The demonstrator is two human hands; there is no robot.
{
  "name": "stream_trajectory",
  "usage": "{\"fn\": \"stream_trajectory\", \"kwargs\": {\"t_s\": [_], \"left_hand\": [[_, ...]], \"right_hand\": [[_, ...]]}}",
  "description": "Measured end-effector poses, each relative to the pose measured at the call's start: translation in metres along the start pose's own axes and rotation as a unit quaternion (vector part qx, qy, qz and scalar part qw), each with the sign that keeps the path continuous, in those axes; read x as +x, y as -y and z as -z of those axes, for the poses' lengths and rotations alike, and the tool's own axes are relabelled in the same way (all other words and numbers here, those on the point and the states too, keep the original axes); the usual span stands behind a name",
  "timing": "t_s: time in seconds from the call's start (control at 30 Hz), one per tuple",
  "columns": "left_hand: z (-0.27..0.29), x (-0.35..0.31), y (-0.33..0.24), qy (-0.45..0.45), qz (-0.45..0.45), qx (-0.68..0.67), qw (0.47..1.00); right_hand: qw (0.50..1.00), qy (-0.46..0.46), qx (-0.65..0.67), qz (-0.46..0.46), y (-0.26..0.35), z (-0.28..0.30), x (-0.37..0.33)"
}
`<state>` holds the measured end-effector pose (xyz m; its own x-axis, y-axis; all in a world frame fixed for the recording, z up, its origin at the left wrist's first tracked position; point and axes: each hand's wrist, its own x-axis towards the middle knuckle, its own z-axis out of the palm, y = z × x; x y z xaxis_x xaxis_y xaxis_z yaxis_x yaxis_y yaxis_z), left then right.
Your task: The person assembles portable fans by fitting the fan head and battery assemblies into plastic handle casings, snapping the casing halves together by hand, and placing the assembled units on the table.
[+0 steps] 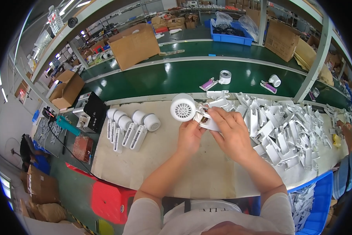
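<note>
A white handheld fan (183, 108) with a round grille is held above the table, its grille facing me. Small inner parts show in its opened handle. My left hand (190, 137) is closed round the near side of the handle, just below the head. From the right, my right hand (231, 129) presses its fingers on the handle and a white shell piece (210, 124); the fingers partly hide how these fit together. Several similar white fans (136, 135) lie in a row to the left, their slotted handles pointing toward me.
A large heap of white plastic shells (279, 133) covers the table's right side. Beyond the table, a green conveyor (144, 80) carries fan units with purple parts (209, 84). At left are a teal electric screwdriver (68, 125) and black box (91, 113). A blue bin (320, 203) stands lower right.
</note>
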<state>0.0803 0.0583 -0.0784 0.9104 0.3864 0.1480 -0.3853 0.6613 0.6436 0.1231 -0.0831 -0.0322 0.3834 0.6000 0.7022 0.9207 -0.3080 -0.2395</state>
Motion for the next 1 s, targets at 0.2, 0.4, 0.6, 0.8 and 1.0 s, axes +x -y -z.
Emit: {"fn": "stream_trajectory", "kwargs": {"t_s": [0.2,0.4,0.6,0.8,1.0], "left_hand": [[0.014,-0.011,0.001,-0.012,-0.04,-0.005,0.999],[0.012,-0.012,0.006,-0.061,-0.14,0.087,0.984],[-0.007,-0.022,-0.029,0.038,-0.177,0.014,0.983],[-0.023,-0.02,-0.04,-0.014,-0.223,0.019,0.975],[-0.042,-0.012,-0.089,0.139,-0.317,-0.001,0.938]], "right_hand": [[0.999,-0.006,0.041,-0.018,0.007,-0.016,0.009],[0.996,-0.031,-0.08,0.025,0.015,-0.022,0.008],[0.884,0.076,0.414,-0.205,-0.016,-0.019,0.0],[0.826,0.034,0.515,-0.226,0.004,-0.031,0.008],[0.918,-0.166,0.35,0.086,0.02,-0.024,0.065]]}}
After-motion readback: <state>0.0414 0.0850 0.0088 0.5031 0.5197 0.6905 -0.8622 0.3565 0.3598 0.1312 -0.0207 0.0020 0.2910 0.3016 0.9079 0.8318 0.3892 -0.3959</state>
